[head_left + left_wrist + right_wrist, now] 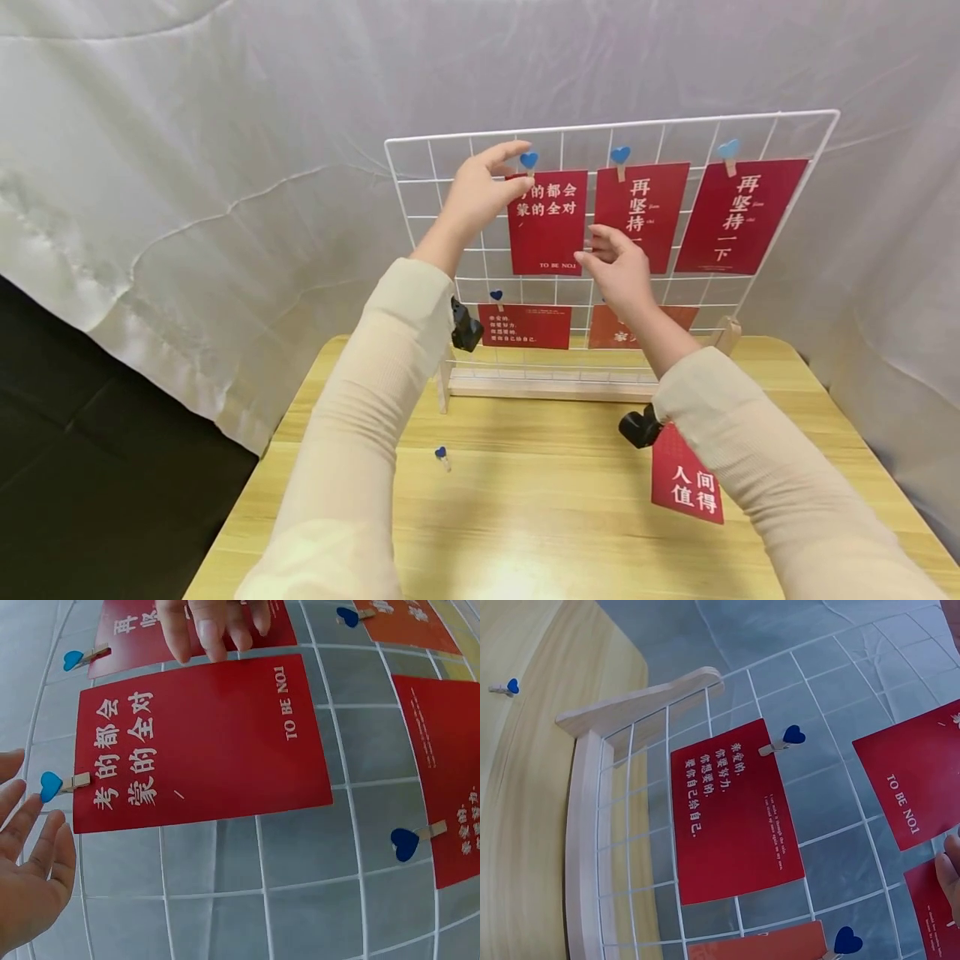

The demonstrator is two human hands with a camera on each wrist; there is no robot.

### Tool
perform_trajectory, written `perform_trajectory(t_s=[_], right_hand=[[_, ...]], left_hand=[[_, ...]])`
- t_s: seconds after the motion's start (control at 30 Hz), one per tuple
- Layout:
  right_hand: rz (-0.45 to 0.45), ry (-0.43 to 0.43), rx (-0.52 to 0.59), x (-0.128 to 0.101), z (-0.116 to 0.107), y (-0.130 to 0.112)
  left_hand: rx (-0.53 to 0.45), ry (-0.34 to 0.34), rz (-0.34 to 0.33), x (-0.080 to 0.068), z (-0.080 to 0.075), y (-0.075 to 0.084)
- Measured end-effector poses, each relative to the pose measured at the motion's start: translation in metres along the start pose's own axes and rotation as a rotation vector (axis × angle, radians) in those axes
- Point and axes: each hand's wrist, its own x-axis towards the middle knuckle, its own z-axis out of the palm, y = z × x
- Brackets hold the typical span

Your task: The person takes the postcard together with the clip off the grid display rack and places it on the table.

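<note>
A white wire grid panel [600, 127] stands on a wooden base [547, 387] at the back of the table. A red card reading "TO BE NO1" [547, 233] [202, 742] hangs at its upper left from a blue heart clothespin [529, 159] [60, 784]. My left hand [480, 187] [30, 870] is beside that clip, with its fingers spread and holding nothing. My right hand [622, 271] has relaxed fingers [210, 626] with tips at the card's lower right edge. The right wrist view shows that card's corner [915, 780].
Two more red cards [641, 212] [738, 217] hang in the top row. A small red card [525, 327] [731, 810] and an orange one [675, 318] hang below. On the wooden table [525, 517] lie a loose blue clip [442, 455] and a red card [686, 487]. White cloth hangs behind.
</note>
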Motion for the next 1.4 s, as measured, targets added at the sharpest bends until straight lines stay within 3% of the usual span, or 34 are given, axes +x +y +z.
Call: perform_trajectory(t_s=[0.23, 0.53, 0.87, 1.0, 1.17, 1.4], right_hand=[[0.000, 0.003, -0.007, 0.003, -0.001, -0.005], [0.019, 0.042, 0.008, 0.006, -0.001, -0.009], [0.019, 0.092, 0.093, 0.010, 0.003, -0.010], [0.000, 0.118, 0.097, 0.011, 0.006, -0.010], [-0.024, 0.150, 0.097, 0.011, 0.008, -0.009], [-0.030, 0.159, 0.117, 0.011, 0.009, -0.010]], left_hand=[[0.068, -0.032, -0.020, 0.008, 0.001, 0.015], [0.298, -0.023, -0.007, 0.016, 0.009, 0.024], [0.553, 0.040, 0.144, 0.021, 0.012, 0.020], [0.621, 0.065, 0.170, 0.022, 0.012, 0.019], [0.600, 0.084, 0.172, 0.023, 0.011, 0.020], [0.507, 0.107, 0.125, 0.022, 0.012, 0.023]])
